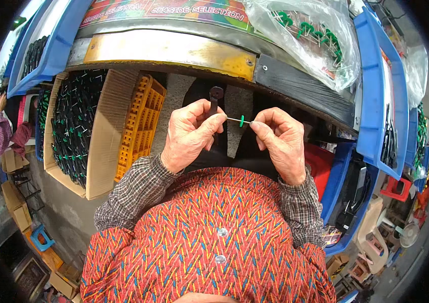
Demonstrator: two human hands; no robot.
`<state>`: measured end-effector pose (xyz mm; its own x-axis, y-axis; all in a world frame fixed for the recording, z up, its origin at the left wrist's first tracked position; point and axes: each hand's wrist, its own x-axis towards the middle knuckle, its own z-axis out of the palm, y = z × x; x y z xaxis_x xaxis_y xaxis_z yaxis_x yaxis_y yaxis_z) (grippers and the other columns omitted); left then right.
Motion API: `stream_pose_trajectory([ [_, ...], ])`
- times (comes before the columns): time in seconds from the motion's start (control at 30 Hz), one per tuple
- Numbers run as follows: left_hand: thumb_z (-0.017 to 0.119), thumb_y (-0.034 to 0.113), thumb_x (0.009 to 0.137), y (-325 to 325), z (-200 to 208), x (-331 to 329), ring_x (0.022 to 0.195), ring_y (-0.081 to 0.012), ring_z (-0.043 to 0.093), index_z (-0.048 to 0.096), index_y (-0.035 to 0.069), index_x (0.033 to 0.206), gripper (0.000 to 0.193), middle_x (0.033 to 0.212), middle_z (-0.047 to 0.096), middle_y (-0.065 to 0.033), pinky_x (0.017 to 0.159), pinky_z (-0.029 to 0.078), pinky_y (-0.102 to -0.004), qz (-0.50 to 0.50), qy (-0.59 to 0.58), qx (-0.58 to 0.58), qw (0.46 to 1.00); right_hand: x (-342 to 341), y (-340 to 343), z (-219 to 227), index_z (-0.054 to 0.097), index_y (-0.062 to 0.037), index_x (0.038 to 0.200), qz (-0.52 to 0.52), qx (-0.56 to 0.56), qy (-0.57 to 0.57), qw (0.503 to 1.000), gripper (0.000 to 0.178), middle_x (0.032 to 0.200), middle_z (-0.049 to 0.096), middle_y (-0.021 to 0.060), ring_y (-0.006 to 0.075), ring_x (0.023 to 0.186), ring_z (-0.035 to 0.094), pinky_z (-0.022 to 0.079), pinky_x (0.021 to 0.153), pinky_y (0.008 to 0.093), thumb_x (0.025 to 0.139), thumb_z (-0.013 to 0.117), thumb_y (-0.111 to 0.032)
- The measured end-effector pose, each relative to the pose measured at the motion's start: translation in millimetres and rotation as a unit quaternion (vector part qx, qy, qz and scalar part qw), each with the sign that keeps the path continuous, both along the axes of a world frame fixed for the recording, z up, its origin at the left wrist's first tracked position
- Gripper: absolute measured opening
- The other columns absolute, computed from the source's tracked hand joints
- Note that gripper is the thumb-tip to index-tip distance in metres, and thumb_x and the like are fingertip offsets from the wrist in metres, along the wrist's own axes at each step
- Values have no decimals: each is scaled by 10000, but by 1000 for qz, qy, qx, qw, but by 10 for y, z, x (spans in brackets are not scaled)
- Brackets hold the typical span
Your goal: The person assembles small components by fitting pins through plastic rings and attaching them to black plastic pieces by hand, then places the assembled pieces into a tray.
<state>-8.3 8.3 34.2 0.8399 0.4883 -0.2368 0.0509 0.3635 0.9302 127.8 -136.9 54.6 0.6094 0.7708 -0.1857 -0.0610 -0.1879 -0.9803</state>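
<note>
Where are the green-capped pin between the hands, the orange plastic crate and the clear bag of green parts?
Green-capped pin (242, 120): head view, on its green collar between both hands' fingertips.
Orange plastic crate (141, 123): head view, on its gridded side.
Clear bag of green parts (305, 40): head view, on the plastic's middle.

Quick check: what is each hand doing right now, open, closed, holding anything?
Left hand: closed, pinching a black strip.
Right hand: closed, pinching a thin metal pin with a green collar.

Bright, even light, sharp centre; fisheye edges bend, darken and perhaps blur.
</note>
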Motion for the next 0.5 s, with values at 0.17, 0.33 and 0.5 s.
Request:
stream_pose_trajectory([
  [0.17, 596, 135, 923, -2, -18, -12, 469, -26, 452, 587, -3, 921, 138, 707, 591, -22, 417, 389, -179, 2, 5, -5, 1000, -7, 17, 34, 596, -7, 830, 9, -3, 14, 1000, 55, 677, 525, -46, 4, 550, 451, 370, 475, 173, 846, 643, -30],
  [0.33, 600, 130, 920, -5, -39, -7, 488, -17, 470, 598, 13, 896, 120, 684, 570, -1, 412, 374, -169, 0, -3, -13, 1000, -16, 15, 10, 590, -8, 834, 5, 1, 25, 1000, 51, 686, 533, -44, 5, 575, 463, 381, 502, 170, 830, 640, 3],
  [0.5, 600, 133, 921, -9, -40, -16, 483, -15, 470, 596, 14, 892, 123, 679, 570, 2, 410, 372, -169, 2, 1, -10, 1000, -22, 18, 6, 588, -7, 842, 8, -2, -4, 1000, 59, 702, 530, -49, 6, 602, 466, 388, 524, 175, 824, 643, 5],
])
